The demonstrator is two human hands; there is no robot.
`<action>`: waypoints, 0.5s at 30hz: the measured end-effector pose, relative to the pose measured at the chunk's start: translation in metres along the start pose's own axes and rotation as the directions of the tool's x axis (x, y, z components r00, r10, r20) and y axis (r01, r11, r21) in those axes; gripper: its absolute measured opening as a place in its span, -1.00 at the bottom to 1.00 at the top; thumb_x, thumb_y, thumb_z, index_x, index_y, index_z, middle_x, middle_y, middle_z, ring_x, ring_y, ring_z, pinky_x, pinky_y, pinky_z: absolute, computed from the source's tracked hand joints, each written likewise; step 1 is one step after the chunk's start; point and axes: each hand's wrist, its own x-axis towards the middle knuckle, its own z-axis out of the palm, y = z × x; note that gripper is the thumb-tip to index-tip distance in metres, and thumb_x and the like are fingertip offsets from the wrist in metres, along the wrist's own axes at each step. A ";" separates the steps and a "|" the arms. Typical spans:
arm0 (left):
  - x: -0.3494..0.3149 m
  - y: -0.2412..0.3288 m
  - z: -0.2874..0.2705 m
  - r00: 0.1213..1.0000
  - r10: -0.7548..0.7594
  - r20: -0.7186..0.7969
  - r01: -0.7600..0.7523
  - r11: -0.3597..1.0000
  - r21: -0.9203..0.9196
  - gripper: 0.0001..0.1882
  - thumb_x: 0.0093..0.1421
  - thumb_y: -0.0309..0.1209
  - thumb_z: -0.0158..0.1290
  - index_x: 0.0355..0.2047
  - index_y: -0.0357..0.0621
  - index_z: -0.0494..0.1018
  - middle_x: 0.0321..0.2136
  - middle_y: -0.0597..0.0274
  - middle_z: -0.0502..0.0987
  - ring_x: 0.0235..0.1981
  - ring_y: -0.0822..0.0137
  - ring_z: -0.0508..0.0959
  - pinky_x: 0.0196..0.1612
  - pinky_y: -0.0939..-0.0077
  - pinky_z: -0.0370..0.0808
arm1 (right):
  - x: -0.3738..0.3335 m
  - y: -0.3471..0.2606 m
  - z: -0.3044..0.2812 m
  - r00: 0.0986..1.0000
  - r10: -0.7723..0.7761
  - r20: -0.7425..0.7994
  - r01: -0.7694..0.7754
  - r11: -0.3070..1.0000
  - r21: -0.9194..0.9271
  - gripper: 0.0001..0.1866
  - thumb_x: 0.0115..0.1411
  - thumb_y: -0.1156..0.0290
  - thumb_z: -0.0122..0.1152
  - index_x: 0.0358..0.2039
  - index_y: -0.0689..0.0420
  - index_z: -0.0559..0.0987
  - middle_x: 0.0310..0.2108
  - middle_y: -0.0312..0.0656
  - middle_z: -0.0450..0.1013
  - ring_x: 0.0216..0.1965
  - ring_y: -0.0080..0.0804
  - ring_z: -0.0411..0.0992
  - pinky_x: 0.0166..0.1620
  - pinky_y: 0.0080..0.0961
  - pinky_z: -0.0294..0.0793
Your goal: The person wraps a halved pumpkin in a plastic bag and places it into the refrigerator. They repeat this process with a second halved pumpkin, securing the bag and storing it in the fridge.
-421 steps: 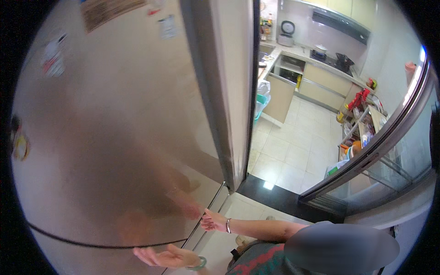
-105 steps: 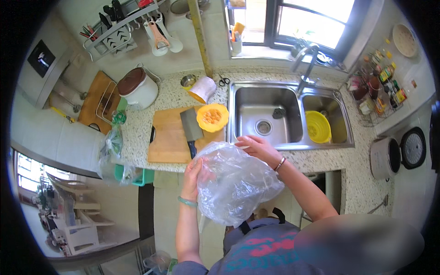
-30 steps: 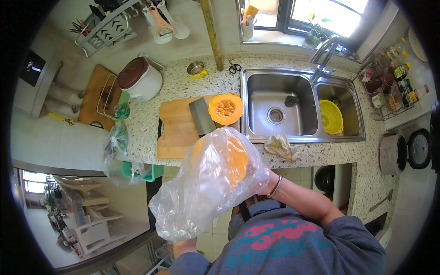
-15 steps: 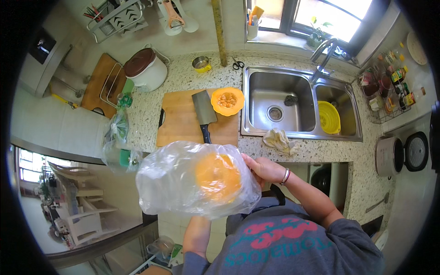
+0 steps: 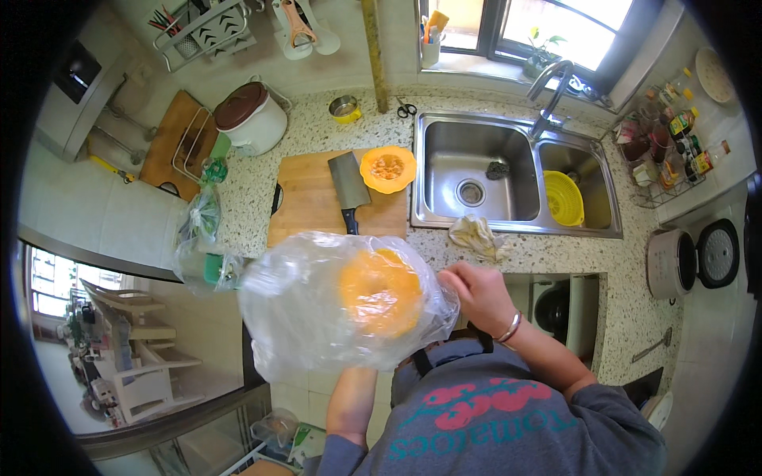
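The right hand [image 5: 480,295] is curling its fingers around the edge of a clear plastic bag [image 5: 317,317], pinching the gathered plastic at the bag's right side. The left hand is hiding behind the bag, so I cannot tell how it is gripping; only its forearm is showing below. Inside the bag an orange pumpkin piece [image 5: 381,289] is resting, held up in front of the person's chest, just short of the counter [image 5: 556,258]. On the counter a wooden cutting board [image 5: 313,202] is carrying a cleaver [image 5: 348,184] and another pumpkin half [image 5: 387,169], beside the sink [image 5: 468,170].
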 end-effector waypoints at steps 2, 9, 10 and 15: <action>-0.004 0.000 0.001 1.000 0.002 0.001 -0.002 1.000 -0.001 -0.54 0.29 -0.17 -0.03 0.11 -0.16 0.30 0.07 0.07 0.36 0.09 0.19 0.39 0.14 0.32 0.38 | 0.001 -0.001 -0.017 0.940 0.155 0.302 -0.305 0.779 0.548 -0.69 0.29 0.19 0.07 -0.29 0.22 0.55 -0.49 -0.14 0.52 -0.47 -0.38 0.52 -0.43 -0.45 0.47; -0.012 -0.005 0.004 1.000 0.012 -0.001 -0.012 1.000 -0.011 -0.51 0.30 -0.15 -0.05 0.13 -0.16 0.28 0.08 0.08 0.36 0.10 0.19 0.38 0.15 0.31 0.38 | 0.000 -0.012 -0.007 0.886 0.063 0.459 -0.453 0.330 0.828 -0.76 0.32 0.26 0.03 -0.23 0.19 0.48 -0.33 -0.27 0.48 -0.34 -0.59 0.46 -0.18 -0.60 0.50; -0.014 -0.006 0.003 1.000 0.017 -0.007 -0.017 1.000 -0.018 -0.51 0.30 -0.15 -0.05 0.13 -0.16 0.28 0.08 0.08 0.36 0.10 0.19 0.38 0.15 0.31 0.38 | 0.000 -0.009 -0.005 0.869 0.071 0.490 -0.495 0.099 0.863 -0.76 0.32 0.29 0.01 -0.19 0.20 0.48 -0.30 -0.25 0.48 -0.31 -0.56 0.47 -0.16 -0.59 0.49; -0.022 -0.007 -0.003 0.999 0.041 -0.032 -0.042 0.998 -0.037 -0.50 0.31 -0.14 -0.06 0.15 -0.16 0.26 0.09 0.08 0.36 0.11 0.18 0.38 0.15 0.31 0.37 | -0.001 0.041 0.030 0.851 0.256 0.459 -0.453 -0.085 0.887 -0.74 0.30 0.38 -0.01 -0.05 0.21 0.44 -0.23 -0.23 0.49 -0.26 -0.49 0.49 -0.16 -0.47 0.51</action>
